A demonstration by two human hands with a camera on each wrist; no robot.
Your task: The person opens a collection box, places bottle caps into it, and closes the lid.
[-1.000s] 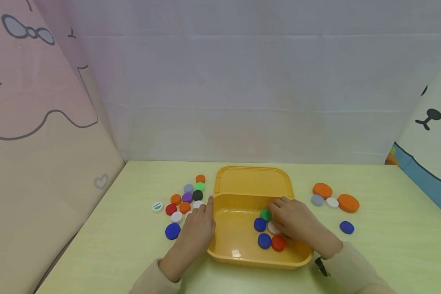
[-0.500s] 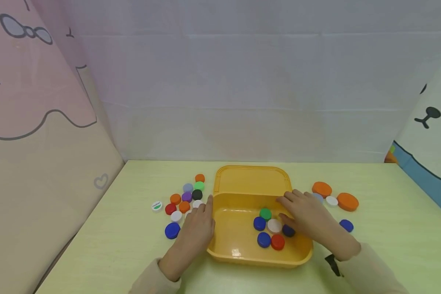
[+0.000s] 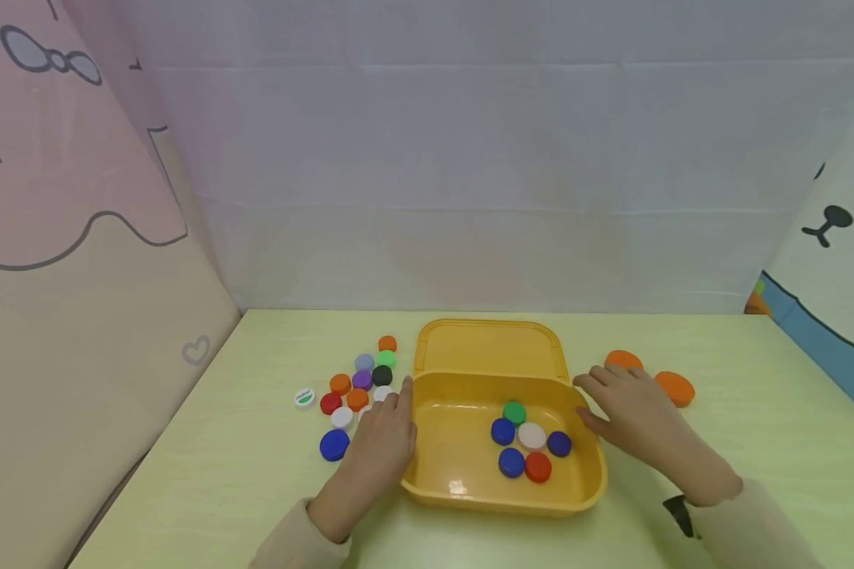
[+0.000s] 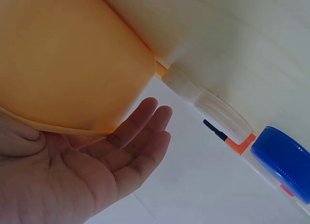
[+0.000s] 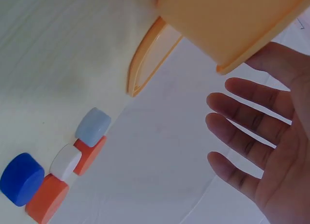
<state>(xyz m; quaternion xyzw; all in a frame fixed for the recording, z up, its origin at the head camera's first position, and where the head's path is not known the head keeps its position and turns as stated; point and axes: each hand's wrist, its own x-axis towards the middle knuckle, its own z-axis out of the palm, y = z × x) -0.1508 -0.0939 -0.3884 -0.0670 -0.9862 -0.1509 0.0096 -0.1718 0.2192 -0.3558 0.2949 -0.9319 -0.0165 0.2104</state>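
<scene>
A yellow plastic box (image 3: 448, 454) stands in front of me, with several bottle caps in its right half: a green cap (image 3: 514, 412), a white cap (image 3: 531, 436), a red cap (image 3: 538, 467) and some blue ones. My left hand (image 3: 382, 442) grips the box's left rim, thumb over the edge and fingers outside. My right hand (image 3: 640, 415) spreads its fingers over the right rim, holding nothing; its thumb is close to the rim. Beneath and beyond it lie two orange caps (image 3: 674, 389). A blue cap (image 5: 22, 179), a white cap and a grey-blue cap show only in the right wrist view.
Left of the box lies a group of several mixed caps, among them a black cap (image 3: 382, 375) and a large blue cap (image 3: 334, 445). A yellow lid (image 3: 491, 348) lies flat behind the box. A pale curtain (image 3: 498, 197) closes off the table's back edge.
My right hand has risen from the caps inside the box and moved right, past the right rim. A dark blue cap in the box is now uncovered. The left hand has stayed put.
</scene>
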